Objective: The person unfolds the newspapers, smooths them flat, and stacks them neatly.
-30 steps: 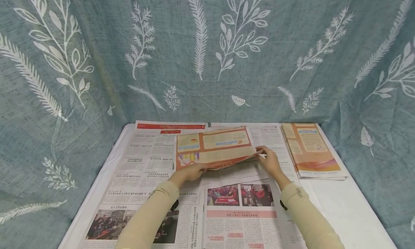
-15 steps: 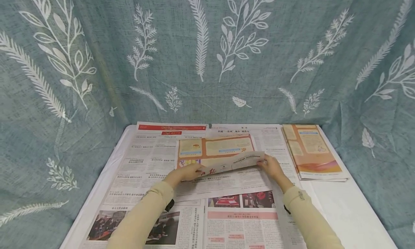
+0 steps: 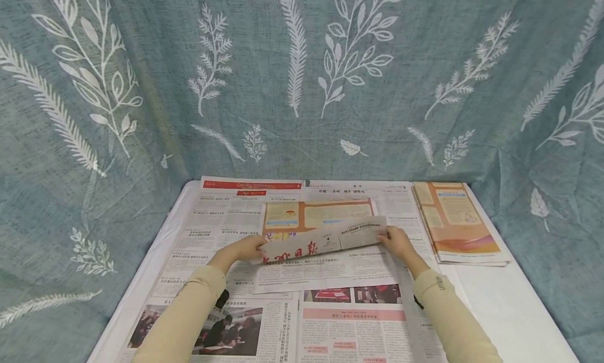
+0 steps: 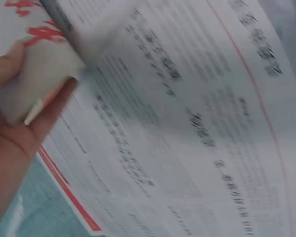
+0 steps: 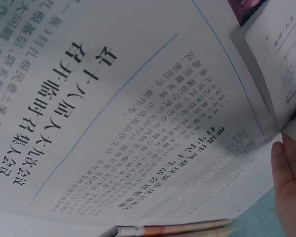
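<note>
Red characters mark the newspaper flap (image 3: 325,242), lifted above spread newspaper sheets (image 3: 351,314). The left hand (image 3: 247,247) pinches its end at eight o'clock, thumb and fingers closed on the paper; the right hand (image 3: 400,243) holds the end at two o'clock — also pinched tight. An orange-printed page (image 3: 337,211) shows at twelve o'clock — a folded newspaper stack (image 3: 464,232) toward three.

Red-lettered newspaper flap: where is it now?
Head view, lower centre: the flap is held between the left hand and right hand, partly covering the orange-printed panel, left of the folded orange stack.
</note>
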`<move>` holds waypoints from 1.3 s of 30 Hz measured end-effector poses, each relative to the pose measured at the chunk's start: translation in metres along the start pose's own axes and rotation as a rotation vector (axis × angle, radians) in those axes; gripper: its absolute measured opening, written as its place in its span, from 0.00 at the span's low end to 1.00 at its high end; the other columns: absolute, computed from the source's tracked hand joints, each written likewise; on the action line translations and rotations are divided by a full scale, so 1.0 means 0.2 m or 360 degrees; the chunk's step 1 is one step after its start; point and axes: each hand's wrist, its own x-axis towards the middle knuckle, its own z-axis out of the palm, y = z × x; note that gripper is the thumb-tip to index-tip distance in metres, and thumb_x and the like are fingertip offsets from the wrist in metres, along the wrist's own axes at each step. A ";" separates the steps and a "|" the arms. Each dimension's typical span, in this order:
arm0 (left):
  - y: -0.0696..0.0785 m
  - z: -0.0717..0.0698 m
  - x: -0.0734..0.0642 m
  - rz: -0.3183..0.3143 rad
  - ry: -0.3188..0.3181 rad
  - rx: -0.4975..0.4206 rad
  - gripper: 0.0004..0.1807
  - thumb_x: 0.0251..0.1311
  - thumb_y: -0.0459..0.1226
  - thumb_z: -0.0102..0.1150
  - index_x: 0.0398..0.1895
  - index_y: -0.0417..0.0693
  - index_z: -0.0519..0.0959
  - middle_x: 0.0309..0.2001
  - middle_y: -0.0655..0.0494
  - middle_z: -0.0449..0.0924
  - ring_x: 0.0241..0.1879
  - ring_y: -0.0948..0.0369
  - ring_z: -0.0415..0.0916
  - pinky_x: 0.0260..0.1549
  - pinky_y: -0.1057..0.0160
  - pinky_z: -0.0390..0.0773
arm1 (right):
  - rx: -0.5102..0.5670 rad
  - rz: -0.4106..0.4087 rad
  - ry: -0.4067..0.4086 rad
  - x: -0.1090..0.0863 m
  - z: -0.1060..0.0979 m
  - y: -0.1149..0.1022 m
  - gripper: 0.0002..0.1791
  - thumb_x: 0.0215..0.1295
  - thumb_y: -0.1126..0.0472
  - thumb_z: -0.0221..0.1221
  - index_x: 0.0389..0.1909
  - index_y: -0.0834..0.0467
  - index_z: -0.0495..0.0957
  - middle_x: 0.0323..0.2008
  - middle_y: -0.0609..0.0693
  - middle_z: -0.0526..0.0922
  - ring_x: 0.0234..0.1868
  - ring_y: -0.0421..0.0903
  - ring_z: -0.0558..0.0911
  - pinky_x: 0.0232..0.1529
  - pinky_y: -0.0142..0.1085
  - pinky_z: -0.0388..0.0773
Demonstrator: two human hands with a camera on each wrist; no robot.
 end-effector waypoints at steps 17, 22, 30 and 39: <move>0.10 0.07 -0.13 -0.0311 0.0641 -0.0628 0.17 0.61 0.33 0.58 0.47 0.26 0.76 0.43 0.34 0.81 0.31 0.57 0.77 0.30 0.63 0.77 | 0.0079 0.0117 -0.0098 0.02 -0.06 0.01 0.17 0.66 0.64 0.56 0.46 0.76 0.76 0.42 0.70 0.82 0.38 0.58 0.83 0.37 0.42 0.80; 0.11 0.08 -0.09 -0.0376 0.0830 -0.0483 0.15 0.63 0.38 0.57 0.30 0.30 0.78 0.16 0.51 0.71 0.16 0.63 0.59 0.19 0.68 0.63 | 0.0062 0.0146 -0.0153 0.01 -0.07 0.02 0.15 0.65 0.63 0.56 0.31 0.75 0.74 0.21 0.59 0.77 0.21 0.46 0.73 0.24 0.35 0.70; 0.13 0.10 -0.05 -0.0447 0.0940 -0.0382 0.16 0.68 0.40 0.50 0.41 0.32 0.77 0.13 0.55 0.63 0.14 0.64 0.56 0.16 0.68 0.60 | 0.0253 0.0100 -0.0167 0.00 -0.06 0.04 0.19 0.68 0.61 0.53 0.44 0.77 0.74 0.32 0.67 0.83 0.25 0.45 0.78 0.25 0.33 0.74; 0.20 0.04 0.00 -0.0754 0.1077 -0.0489 0.22 0.69 0.42 0.48 0.51 0.28 0.74 0.41 0.33 0.81 0.38 0.45 0.80 0.38 0.54 0.79 | 0.0489 -0.0036 -0.0261 0.00 -0.10 0.09 0.18 0.60 0.61 0.62 0.41 0.74 0.78 0.37 0.65 0.84 0.34 0.45 0.80 0.37 0.34 0.77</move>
